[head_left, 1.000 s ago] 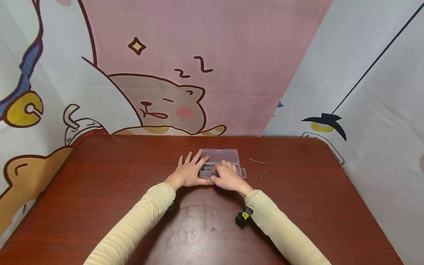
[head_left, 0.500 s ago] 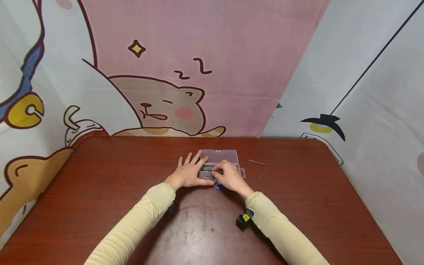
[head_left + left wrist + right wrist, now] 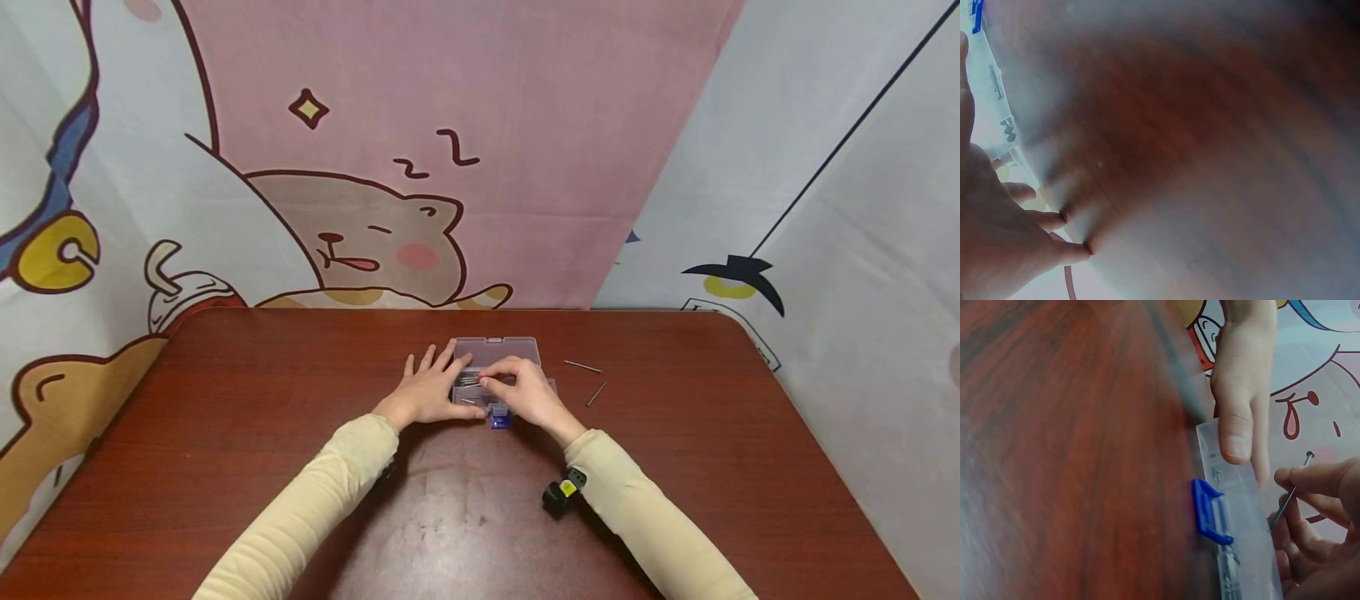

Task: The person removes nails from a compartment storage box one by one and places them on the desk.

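A clear plastic case point(image 3: 497, 350) lies on the table with its lid swung back, several nails point(image 3: 467, 380) inside its compartments. My left hand point(image 3: 431, 396) is spread at the case's left end, its thumb resting on the front wall, as the right wrist view confirms. Between thumb and fingertips, my right hand point(image 3: 528, 396) pinches a nail point(image 3: 1291, 494), held slanted just over the case. A blue latch point(image 3: 1207, 512) hangs at the case's front. Parts of the compartments are hidden behind the right hand.
Two loose nails, an upper one point(image 3: 582, 366) and a lower one point(image 3: 596, 394), lie to the right of the case on the brown table point(image 3: 247, 417). A cartoon-printed cloth point(image 3: 540, 167) stands behind the table's far edge.
My right hand has risen from inside the case and shifted slightly right, now with a nail pinched in its fingertips. The blue latch is more exposed. My left hand has stayed in place.
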The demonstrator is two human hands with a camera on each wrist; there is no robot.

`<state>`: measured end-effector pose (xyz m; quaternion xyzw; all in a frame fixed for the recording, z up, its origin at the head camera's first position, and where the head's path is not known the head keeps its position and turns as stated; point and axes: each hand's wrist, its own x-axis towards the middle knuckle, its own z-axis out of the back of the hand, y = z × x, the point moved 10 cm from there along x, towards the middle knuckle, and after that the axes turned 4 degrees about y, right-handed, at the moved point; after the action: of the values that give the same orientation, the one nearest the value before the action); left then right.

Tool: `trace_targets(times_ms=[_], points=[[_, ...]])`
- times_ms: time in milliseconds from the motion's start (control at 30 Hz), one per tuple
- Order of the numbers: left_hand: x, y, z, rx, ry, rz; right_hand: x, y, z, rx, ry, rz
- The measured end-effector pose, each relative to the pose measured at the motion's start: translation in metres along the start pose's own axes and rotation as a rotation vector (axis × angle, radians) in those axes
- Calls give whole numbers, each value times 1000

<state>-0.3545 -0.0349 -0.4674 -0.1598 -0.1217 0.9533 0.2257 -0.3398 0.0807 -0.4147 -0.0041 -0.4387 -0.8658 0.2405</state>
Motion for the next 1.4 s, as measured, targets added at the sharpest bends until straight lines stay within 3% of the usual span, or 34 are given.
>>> trace_targets(times_ms=[467,700,1400], points=[[0,0,-1,3,3,5,-7,-12,25,7,19,38],[1,-1,1,3,2,6,-12,-20,40,-63,37,44],[-2,0,1,11,5,4,-21,-53,74,-136,38,18]])
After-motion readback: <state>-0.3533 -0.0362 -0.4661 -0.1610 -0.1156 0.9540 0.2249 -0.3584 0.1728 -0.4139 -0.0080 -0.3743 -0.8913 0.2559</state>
